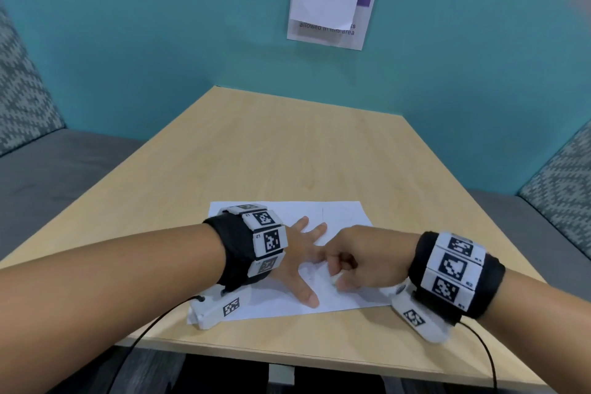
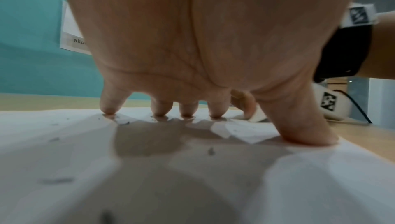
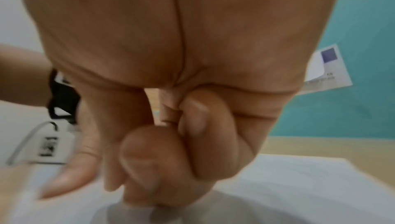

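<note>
Left hand (image 1: 297, 254) is spread wide, all 5 fingertips pressing the sheet of paper (image 1: 345, 217) onto the table (image 1: 287, 153) near its front edge. Right hand (image 1: 364, 256) is curled up, pinching a small white bit (image 2: 257, 117) against the paper, just beside the left hand.

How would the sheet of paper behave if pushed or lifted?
It would probably slide easily: the sheet of paper lies loose on the smooth table, and the left hand presses it with spread fingertips. It is likely floppy and light if lifted, being thin and flat. The right hand, pinching a small white piece, could drag it.
</note>
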### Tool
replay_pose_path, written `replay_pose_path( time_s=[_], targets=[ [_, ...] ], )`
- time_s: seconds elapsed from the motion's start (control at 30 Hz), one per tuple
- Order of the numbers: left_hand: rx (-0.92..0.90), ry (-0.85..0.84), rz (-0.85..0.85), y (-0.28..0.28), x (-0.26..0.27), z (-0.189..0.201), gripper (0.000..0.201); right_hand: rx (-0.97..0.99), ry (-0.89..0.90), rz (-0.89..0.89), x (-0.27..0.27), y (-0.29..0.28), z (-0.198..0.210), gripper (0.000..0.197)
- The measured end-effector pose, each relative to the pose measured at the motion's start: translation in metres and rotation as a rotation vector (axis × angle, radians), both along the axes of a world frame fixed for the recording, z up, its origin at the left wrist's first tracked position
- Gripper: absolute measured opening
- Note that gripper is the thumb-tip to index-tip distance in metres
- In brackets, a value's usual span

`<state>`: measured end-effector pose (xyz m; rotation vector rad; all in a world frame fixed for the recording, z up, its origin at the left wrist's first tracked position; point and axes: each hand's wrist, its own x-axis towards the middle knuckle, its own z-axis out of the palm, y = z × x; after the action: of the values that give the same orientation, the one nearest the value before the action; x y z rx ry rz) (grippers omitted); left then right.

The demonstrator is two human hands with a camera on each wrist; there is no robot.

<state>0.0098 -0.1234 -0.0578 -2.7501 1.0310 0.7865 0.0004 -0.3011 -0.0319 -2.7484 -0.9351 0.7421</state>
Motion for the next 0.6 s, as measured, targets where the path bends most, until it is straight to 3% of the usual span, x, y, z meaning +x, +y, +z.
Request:
replay_pose_path(
  time_s=[0.17, 0.33, 0.5, 0.6],
  targets=[
    [-0.007, 0.008, -0.003, 0.002, 0.005, -0.006, 0.092, 0.033, 0.007, 0.006, -0.001, 0.005, 0.002, 0.019],
    [-0.045, 0.013, 0.005, 0.003, 0.003, -0.005, 0.084, -0.001, 0.022, 0.067, -0.009, 0.012, 0.0, 0.009],
    [0.025, 0.003, -0.006, 0.003, 0.003, -0.004, 0.095, -0.027, -0.079, -0.026, -0.001, 0.004, 0.009, 0.009],
    [-0.011, -0.006, -0.029, 0.007, 0.0, 0.001, 0.092, 0.004, -0.022, 0.021, -0.016, 0.006, 0.003, 0.009]
  ],
)
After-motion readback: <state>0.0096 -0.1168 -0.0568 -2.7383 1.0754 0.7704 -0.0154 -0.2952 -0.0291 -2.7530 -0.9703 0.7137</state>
